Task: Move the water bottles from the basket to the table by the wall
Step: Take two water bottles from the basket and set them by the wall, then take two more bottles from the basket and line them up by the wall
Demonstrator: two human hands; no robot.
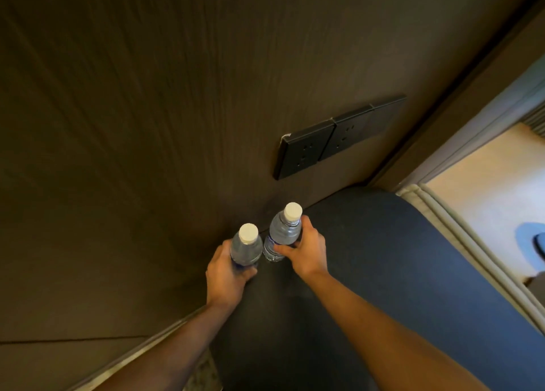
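Two clear water bottles with white caps stand upright on the dark table top (pixel 368 258), close to the brown wall. My left hand (pixel 225 269) is wrapped around the left bottle (pixel 246 246). My right hand (pixel 306 250) grips the right bottle (pixel 284 233), which stands a little farther back, almost against the wall. The two bottles nearly touch. The basket is not in view.
A row of black wall sockets (pixel 324 140) sits on the wood-grain wall (pixel 147 125) above the bottles. To the right, past the table's rounded edge, lies a pale bed or cushion edge (pixel 460 237) with piping and a lit floor area beyond.
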